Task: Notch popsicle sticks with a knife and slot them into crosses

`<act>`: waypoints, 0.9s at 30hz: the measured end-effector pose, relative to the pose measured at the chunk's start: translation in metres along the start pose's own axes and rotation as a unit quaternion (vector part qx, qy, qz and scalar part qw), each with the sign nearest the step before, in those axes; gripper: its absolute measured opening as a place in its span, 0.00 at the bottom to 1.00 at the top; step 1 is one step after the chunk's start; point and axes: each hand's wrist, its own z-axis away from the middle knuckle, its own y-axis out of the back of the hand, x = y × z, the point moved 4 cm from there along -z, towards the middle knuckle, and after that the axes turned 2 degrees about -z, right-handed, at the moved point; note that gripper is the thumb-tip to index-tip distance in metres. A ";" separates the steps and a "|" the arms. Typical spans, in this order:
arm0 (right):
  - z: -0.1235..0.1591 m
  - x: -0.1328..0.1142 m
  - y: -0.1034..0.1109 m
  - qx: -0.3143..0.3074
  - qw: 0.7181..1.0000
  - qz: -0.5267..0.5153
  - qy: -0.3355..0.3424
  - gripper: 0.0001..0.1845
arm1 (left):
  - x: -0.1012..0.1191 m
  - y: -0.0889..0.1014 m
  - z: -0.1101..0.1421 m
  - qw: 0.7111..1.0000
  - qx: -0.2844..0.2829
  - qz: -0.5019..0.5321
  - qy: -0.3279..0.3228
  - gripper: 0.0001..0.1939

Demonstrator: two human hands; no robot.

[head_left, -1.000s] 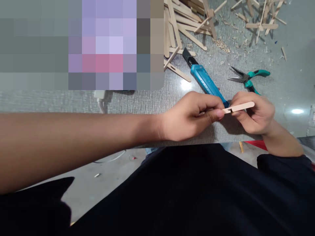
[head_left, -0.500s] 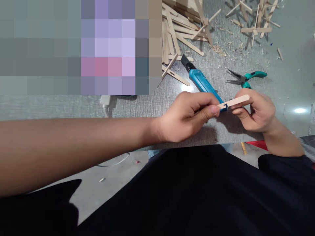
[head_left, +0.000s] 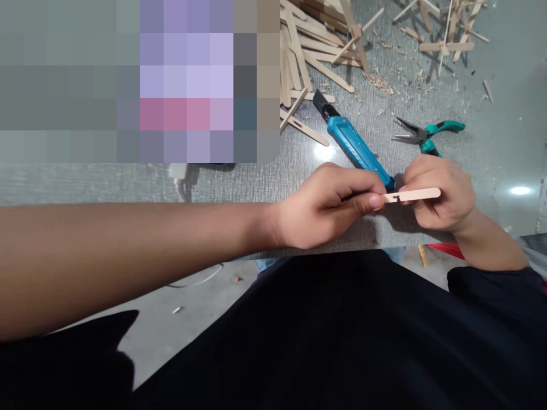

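A wooden popsicle stick (head_left: pixel 421 195) with a small notch cut near its middle is pinched between the thumb and fingers of my left hand (head_left: pixel 331 206). Its rounded end points right and passes in front of my right hand (head_left: pixel 444 193). That hand is closed, with its fingers curled up against the stick. Whatever sits in its fingertips is hidden behind the wood. Just behind my hands lies a blue utility knife (head_left: pixel 361 149) on the table, its dark tip pointing away. Pliers with green and black handles (head_left: pixel 427 134) lie open beyond my right hand.
A pile of popsicle sticks (head_left: pixel 316 45) lies at the far side. Crossed stick pieces (head_left: pixel 447 48) stand at the back right, with wood shavings (head_left: pixel 378 82) nearby. A white cable plug (head_left: pixel 177 172) is on the left. The table's edge runs close below my hands.
The stick has tipped closer to level, and its free end has moved down and slightly right. My right hand has turned, its fingers curling in more. My left hand stays on the stick.
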 end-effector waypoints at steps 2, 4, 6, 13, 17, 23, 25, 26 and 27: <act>0.000 0.000 0.000 0.001 1.000 -0.006 0.002 0.07 | 0.002 0.000 -0.001 1.000 -0.004 0.002 -0.003 0.15; 0.000 -0.001 0.001 0.000 1.000 -0.010 0.002 0.07 | 0.004 0.000 -0.002 1.000 -0.007 0.006 -0.008 0.14; -0.001 -0.002 0.000 -0.016 1.000 -0.010 0.001 0.06 | 0.004 0.000 -0.002 1.000 -0.007 0.007 -0.008 0.13; -0.002 -0.009 -0.003 -0.020 0.999 0.027 0.026 0.07 | 0.003 -0.003 0.001 1.000 -0.004 -0.004 -0.003 0.09; 0.000 -0.010 -0.007 -0.005 0.998 0.055 0.032 0.10 | 0.004 -0.005 0.001 1.000 0.013 -0.002 -0.018 0.08; 0.004 -0.011 -0.007 0.000 0.997 0.071 0.023 0.11 | 0.004 -0.009 0.003 0.999 0.042 0.017 -0.011 0.10; 0.005 -0.010 -0.006 0.002 0.996 0.087 0.024 0.10 | 0.004 -0.010 0.004 0.999 0.047 0.026 -0.008 0.10; 0.005 -0.011 -0.005 0.010 0.995 0.096 0.031 0.10 | 0.004 -0.011 0.005 0.998 0.049 0.031 -0.008 0.11; 0.006 -0.011 -0.005 0.017 0.994 0.105 0.038 0.11 | 0.004 -0.011 0.005 0.998 0.052 0.036 -0.008 0.11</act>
